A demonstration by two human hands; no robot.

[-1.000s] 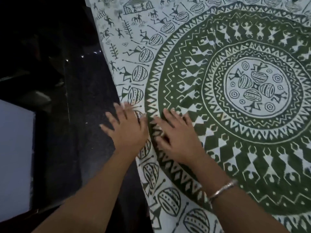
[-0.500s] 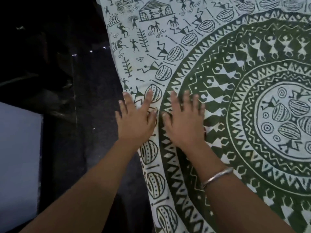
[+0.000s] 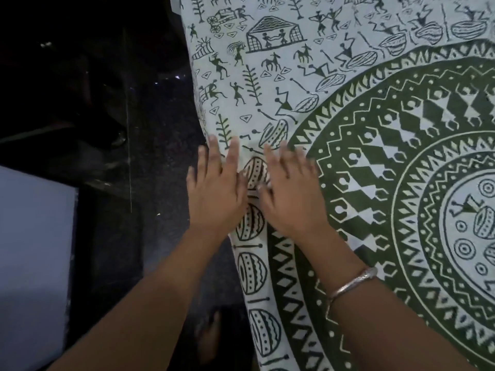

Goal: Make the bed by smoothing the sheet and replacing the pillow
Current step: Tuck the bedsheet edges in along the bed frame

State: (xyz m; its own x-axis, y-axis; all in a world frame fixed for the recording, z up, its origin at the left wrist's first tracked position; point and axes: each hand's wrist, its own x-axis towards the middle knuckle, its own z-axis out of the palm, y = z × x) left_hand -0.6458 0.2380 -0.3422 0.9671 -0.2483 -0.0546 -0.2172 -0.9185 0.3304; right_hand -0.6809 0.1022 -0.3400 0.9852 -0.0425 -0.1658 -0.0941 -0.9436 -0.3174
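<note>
A white sheet (image 3: 267, 84) printed with dark green figures and a large round mandala covers the bed, filling the right side of the view. My left hand (image 3: 214, 191) lies flat on the sheet's left edge, fingers spread. My right hand (image 3: 292, 196), with a silver bangle on its wrist, lies flat just beside it on the drum border of the pattern. Both palms press on the cloth and hold nothing. No pillow is in view.
Dark speckled floor (image 3: 150, 162) runs along the bed's left side. A pale flat panel (image 3: 32, 263) stands at the lower left. A foot (image 3: 209, 336) shows on the floor below my arms. The upper left is too dark to read.
Both hands have slid forward along the sheet's left edge, staying flat and side by side. The view has shifted, so the mandala centre now sits further right.
</note>
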